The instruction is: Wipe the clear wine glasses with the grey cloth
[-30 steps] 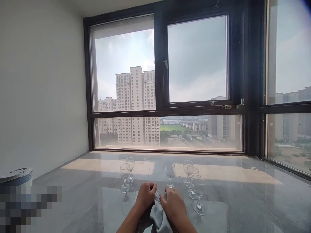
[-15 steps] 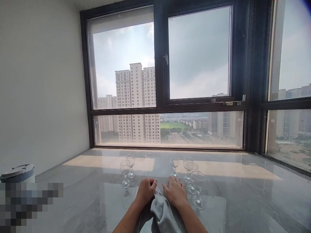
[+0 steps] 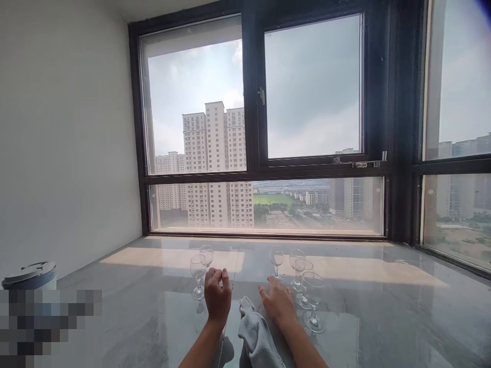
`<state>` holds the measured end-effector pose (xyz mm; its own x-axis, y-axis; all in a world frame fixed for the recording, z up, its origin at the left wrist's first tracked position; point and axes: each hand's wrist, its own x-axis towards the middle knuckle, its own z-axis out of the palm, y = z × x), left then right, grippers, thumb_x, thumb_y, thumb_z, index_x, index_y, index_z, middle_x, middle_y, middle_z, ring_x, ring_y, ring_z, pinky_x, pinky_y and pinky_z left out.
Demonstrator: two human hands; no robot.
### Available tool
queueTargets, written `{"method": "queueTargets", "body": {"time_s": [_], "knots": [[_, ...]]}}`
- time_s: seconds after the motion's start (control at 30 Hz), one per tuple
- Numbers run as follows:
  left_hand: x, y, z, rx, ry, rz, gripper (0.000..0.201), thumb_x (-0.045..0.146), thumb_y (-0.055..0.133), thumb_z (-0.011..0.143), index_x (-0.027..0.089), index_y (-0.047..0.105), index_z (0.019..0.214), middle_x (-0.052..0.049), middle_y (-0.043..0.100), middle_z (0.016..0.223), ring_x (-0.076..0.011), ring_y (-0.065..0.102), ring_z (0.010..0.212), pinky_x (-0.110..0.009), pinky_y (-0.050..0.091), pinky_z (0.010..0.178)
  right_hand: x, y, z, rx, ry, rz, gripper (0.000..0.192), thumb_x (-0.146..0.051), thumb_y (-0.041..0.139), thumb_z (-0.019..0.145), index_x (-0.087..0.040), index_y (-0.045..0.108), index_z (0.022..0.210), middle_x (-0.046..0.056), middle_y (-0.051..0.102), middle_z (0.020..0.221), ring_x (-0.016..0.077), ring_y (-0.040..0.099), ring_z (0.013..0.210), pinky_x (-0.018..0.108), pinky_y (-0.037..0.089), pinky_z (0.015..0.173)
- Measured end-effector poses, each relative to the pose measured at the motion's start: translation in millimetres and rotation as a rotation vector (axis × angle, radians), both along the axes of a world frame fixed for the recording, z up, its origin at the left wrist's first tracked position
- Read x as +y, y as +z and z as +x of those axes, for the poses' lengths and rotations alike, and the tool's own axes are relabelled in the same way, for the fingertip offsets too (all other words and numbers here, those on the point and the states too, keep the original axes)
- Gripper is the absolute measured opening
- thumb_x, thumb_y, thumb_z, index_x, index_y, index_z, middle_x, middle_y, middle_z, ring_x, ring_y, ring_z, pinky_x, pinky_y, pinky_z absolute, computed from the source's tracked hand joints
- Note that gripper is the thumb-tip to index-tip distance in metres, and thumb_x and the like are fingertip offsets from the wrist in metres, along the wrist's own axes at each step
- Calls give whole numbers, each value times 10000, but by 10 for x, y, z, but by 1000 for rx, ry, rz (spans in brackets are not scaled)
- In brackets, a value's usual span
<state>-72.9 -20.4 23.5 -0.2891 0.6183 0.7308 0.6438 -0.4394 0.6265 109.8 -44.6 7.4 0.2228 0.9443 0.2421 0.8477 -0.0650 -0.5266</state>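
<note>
Your left hand [image 3: 217,298] raised off the marble counter [image 3: 383,317], fingers loosely curled on nothing, near two wine glasses [image 3: 198,276], your right hand [image 3: 279,304] flat, fingers spread, grey cloth [image 3: 258,340] between your wrists, four more glasses [image 3: 312,301] just right.

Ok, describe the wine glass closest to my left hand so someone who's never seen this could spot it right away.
Start at the big dark-framed window and drop to the glossy grey marble surface below it. Two small clear stemmed wine glasses stand apart on the left, away from the four on the right. Yours is the nearer glass of that pair, just left of the raised left hand.
</note>
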Motion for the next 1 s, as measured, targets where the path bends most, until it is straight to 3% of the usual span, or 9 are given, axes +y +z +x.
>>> {"method": "queueTargets", "body": {"time_s": [0.13, 0.27, 0.43, 0.53, 0.73, 0.9, 1.0], "knots": [[-24, 98, -90, -20, 264, 181, 147, 340, 492, 908, 205, 547, 925, -107, 528, 1063, -280, 499, 1076, -447, 388, 985, -33, 73, -39, 129, 92, 99, 368, -388, 411, 955, -186, 642, 1159, 131, 688, 1234, 238, 617, 1175, 335, 434, 975], [5, 126, -138, -96, 480, 163, 402, 306, 560, 857, 167, 471, 1224, -170, 442, 1293, -338, 413, 1260, -511, 352, 1049, -125, 150, -84, 165, 226, 101, 343, -426, 422, 958, -202, 647, 1086, 77, 732, 1037, 195, 682, 918, 266, 448, 764], [110, 91, -228, -205, 563, 32, 688, 315, 649, 785, 150, 359, 1387, -213, 444, 1359, -389, 432, 1293, -536, 399, 1017, -260, 230, -108, 45, 328, -13, 485, -570, 640, 806, -230, 651, 1152, 26, 726, 858, 209, 670, 806, 262, 361, 654], [200, 41, -293, -282, 537, -85, 749, 302, 671, 762, 129, 332, 1407, -237, 503, 1350, -388, 503, 1262, -501, 441, 976, -301, 240, -116, 53, 428, -67, 589, -587, 742, 700, -248, 652, 1174, 4, 716, 832, 203, 649, 764, 257, 330, 625], [276, -66, -363, -394, 271, -443, 697, 345, 594, 837, 199, 238, 1418, -185, 595, 1352, -298, 659, 1098, -357, 480, 801, -312, 180, -122, 41, 558, -53, 647, -460, 866, 545, -265, 679, 1133, -9, 693, 851, 208, 619, 781, 269, 373, 672], [253, -74, -342, -346, 243, -512, 584, 377, 552, 878, 257, 285, 1384, -95, 701, 1184, -283, 667, 1098, -350, 443, 827, -260, 130, -128, 85, 516, 3, 591, -272, 777, 604, -237, 638, 1177, 10, 694, 884, 218, 637, 807, 284, 420, 709], [232, -62, -278, -287, 164, -516, 482, 352, 549, 881, 243, 381, 1319, -71, 723, 1030, -259, 689, 968, -325, 445, 788, -202, 93, -136, 148, 466, 55, 610, -213, 693, 655, -224, 580, 1254, 54, 719, 1008, 245, 667, 932, 311, 457, 809]]}}
